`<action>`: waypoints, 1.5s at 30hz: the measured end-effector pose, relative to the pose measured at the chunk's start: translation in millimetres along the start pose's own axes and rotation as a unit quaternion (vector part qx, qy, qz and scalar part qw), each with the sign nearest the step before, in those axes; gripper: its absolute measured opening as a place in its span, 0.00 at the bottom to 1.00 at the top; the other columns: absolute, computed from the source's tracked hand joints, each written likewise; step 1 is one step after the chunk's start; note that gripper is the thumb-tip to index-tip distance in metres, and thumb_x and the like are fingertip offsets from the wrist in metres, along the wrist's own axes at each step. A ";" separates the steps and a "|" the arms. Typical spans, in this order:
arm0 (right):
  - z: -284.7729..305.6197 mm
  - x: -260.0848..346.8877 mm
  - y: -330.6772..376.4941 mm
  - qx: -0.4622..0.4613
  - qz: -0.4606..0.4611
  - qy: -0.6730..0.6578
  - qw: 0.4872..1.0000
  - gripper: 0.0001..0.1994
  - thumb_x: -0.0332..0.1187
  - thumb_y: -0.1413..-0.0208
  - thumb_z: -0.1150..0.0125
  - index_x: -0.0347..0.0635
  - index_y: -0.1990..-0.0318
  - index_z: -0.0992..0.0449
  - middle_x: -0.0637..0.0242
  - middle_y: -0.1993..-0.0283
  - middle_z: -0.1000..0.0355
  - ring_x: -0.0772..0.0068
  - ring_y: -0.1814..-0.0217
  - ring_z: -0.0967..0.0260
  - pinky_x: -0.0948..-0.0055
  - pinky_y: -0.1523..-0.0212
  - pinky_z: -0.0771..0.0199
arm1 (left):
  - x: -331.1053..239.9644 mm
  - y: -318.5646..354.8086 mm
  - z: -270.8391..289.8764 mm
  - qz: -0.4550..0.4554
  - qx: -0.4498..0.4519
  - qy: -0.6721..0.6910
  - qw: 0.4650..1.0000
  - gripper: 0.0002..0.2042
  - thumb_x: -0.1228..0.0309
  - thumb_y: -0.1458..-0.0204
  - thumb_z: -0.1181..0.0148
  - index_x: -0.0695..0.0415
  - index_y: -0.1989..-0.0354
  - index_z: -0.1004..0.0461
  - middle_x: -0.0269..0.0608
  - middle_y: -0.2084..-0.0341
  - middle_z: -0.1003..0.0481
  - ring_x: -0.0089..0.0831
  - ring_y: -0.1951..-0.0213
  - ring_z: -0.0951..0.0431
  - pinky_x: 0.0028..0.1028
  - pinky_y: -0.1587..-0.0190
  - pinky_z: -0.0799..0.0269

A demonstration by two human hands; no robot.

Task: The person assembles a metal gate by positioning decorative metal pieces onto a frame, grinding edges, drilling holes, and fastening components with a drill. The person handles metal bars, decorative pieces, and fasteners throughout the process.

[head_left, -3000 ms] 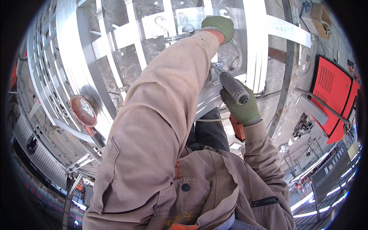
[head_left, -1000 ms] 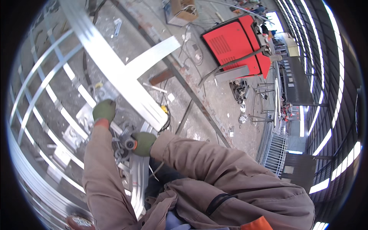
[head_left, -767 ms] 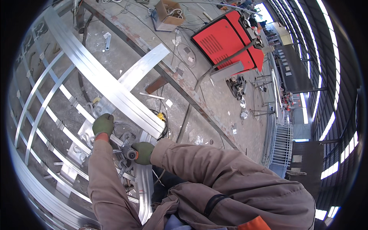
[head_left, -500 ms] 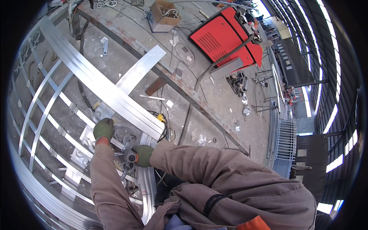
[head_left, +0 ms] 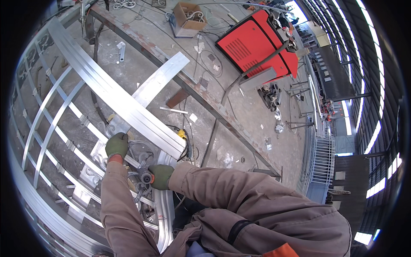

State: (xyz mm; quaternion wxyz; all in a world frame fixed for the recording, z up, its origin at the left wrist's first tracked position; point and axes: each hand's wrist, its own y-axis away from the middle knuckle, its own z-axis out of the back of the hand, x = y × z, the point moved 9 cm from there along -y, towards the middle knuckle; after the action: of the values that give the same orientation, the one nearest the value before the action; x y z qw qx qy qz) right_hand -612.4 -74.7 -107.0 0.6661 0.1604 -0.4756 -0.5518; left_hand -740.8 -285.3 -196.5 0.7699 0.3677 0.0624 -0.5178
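Observation:
Both hands wear green gloves. My left hand (head_left: 117, 146) is closed over a silver bar of the metal gate-like frame (head_left: 96, 82), beside cast scrollwork (head_left: 141, 150). In my right hand (head_left: 161, 177) is a grey power tool (head_left: 147, 177) with a round dark end and an orange ring. It sits low over the scrollwork, a short way right of and nearer than my left hand. The tool's working end is hidden, so whether it touches the metal I cannot tell. White collared bars (head_left: 89, 124) run past my left hand.
A rusty steel beam (head_left: 205, 95) crosses beyond the frame. A red machine (head_left: 252, 47) and a cardboard box (head_left: 188, 19) of metal parts stand on the floor. Cables and a yellow object (head_left: 182, 134) lie near the frame's corner. Railing panels (head_left: 319, 158) stand at right.
The whole scene has shifted slightly right and down in the picture. Both hands keep nearly the same place on the frame, with the tool still in my right hand.

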 end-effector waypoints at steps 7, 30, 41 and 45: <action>-8.2 -5.8 -7.7 -0.031 0.018 -0.010 0.999 0.19 0.48 0.31 0.31 0.47 0.42 0.13 0.43 0.45 0.12 0.32 0.38 0.15 0.39 0.36 0.16 | 3.3 -2.3 -0.9 -0.020 -0.029 0.003 0.999 0.20 0.46 0.27 0.38 0.45 0.45 0.08 0.54 0.49 0.10 0.61 0.45 0.11 0.56 0.41 0.16; 125.5 -21.4 9.0 -0.176 0.155 -0.063 0.970 0.25 0.54 0.29 0.30 0.48 0.35 0.15 0.44 0.40 0.13 0.38 0.34 0.15 0.45 0.32 0.16 | -8.7 6.6 -23.0 -0.158 -0.120 -0.022 0.980 0.21 0.50 0.26 0.42 0.52 0.50 0.09 0.58 0.54 0.09 0.61 0.52 0.08 0.59 0.46 0.14; 114.3 117.8 -75.2 0.009 0.077 -0.119 0.990 0.20 0.39 0.36 0.20 0.40 0.41 0.11 0.65 0.56 0.14 0.71 0.60 0.17 0.63 0.58 0.14 | 6.7 58.6 -18.3 0.055 -0.112 0.104 0.987 0.17 0.57 0.25 0.43 0.56 0.45 0.15 0.55 0.57 0.07 0.56 0.53 0.04 0.55 0.50 0.11; 95.7 128.3 -86.3 0.059 0.064 -0.106 0.991 0.23 0.42 0.38 0.20 0.41 0.39 0.10 0.64 0.56 0.14 0.71 0.61 0.17 0.64 0.60 0.15 | 11.7 61.9 -21.4 0.018 -0.128 0.143 0.981 0.17 0.53 0.29 0.36 0.55 0.48 0.13 0.52 0.57 0.07 0.54 0.52 0.05 0.53 0.50 0.12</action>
State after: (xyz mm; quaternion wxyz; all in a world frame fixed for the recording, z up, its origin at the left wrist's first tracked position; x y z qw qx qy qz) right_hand -748.1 -188.2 -64.7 0.6356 0.1093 -0.5840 -0.4930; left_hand -677.2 -268.6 -186.5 0.8031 0.3374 0.2305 -0.4337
